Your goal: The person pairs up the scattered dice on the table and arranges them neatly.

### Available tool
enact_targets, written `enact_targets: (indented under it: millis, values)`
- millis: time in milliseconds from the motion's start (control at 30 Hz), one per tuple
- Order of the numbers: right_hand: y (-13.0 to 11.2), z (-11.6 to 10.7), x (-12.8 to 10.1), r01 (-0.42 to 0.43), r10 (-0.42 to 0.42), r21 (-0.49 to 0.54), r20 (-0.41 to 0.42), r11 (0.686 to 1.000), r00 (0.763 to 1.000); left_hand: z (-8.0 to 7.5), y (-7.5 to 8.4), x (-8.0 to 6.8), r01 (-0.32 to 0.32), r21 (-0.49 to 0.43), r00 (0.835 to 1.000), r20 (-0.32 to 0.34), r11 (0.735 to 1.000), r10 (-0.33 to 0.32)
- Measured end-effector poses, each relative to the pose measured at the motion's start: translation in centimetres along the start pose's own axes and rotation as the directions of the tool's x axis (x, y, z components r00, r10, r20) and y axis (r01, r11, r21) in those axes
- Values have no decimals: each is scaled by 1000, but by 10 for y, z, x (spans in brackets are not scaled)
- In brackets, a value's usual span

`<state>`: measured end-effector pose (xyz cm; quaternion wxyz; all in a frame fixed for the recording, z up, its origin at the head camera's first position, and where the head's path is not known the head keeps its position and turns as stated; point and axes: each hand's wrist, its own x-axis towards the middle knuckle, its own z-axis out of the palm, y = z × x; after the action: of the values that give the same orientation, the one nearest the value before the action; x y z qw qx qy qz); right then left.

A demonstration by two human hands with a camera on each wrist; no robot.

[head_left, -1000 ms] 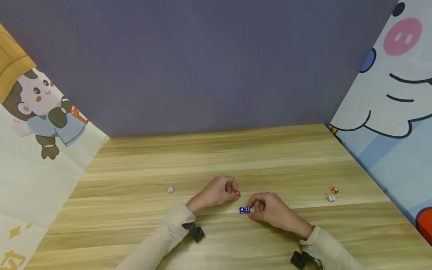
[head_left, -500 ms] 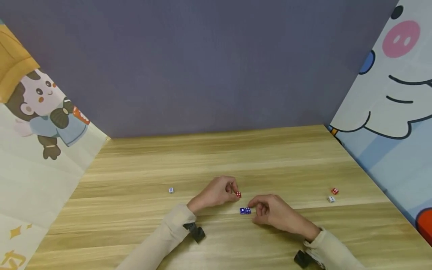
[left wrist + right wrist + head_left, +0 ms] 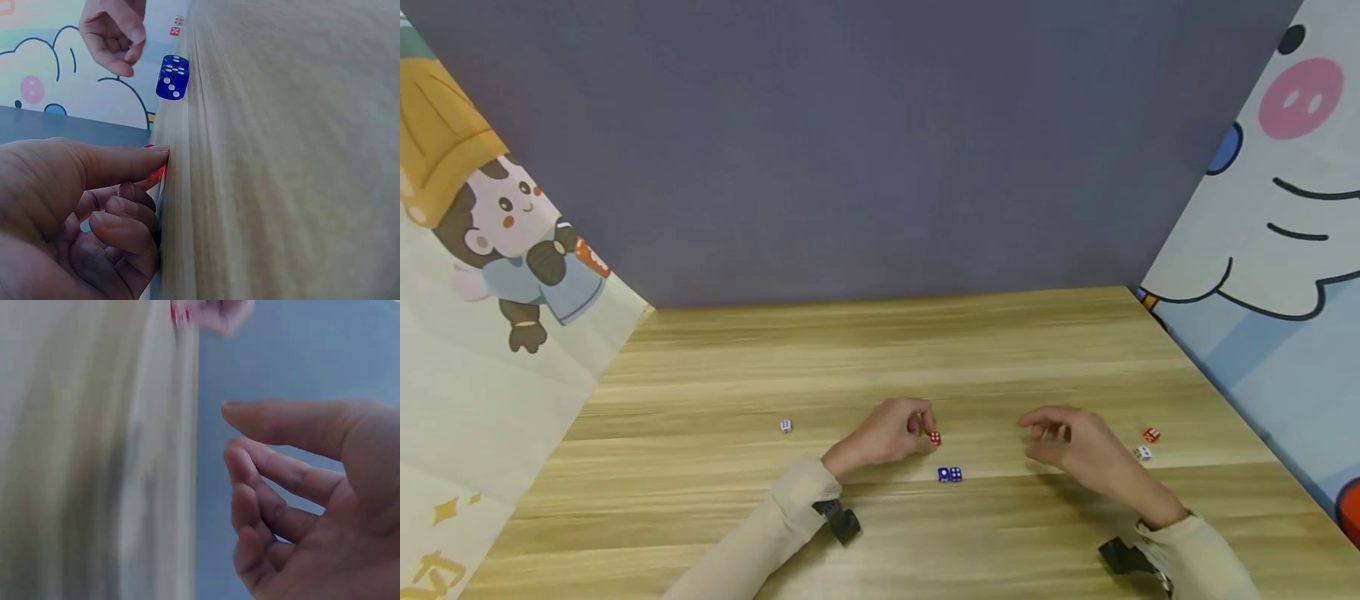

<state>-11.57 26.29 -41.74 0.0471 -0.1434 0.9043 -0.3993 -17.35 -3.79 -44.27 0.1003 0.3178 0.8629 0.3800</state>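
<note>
A grey panel (image 3: pixel 880 150) fills the upper part of the head view, a wooden table (image 3: pixel 880 350) the lower. Right of centre, the right hand (image 3: pixel 1082 446) is loosely bent, a narrow gap between thumb and fingertips; near centre, the left hand (image 3: pixel 883 433) pinches 1 red die (image 3: pixel 936 437) (its pips white). Just below sit 2 blue dice (image 3: pixel 956 474), side by side. Far right lie a 2nd red die (image 3: pixel 1152 434) and 1 white die (image 3: pixel 1143 453); left of centre, a 2nd white die (image 3: pixel 786 426).
</note>
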Motion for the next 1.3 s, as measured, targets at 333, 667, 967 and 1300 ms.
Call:
enact_targets:
  millis: [333,667,967,1300]
  values:
    - [47,-58,-20,-70,6,-206,-295,976,956,1,0,0,0,-11,1000,-2,1000,0]
    - [90,-92,-37,-251,204,-209,-221,945,954,2,0,-1,23,-14,1000,3,1000,-23]
    - [101,-100,-38,-299,247,-323,-194,898,949,0,1,-1,46,-16,999,-1,999,-46]
    - [107,-96,-37,-230,158,-388,-208,892,965,1,0,1,60,2,998,1,998,-60]
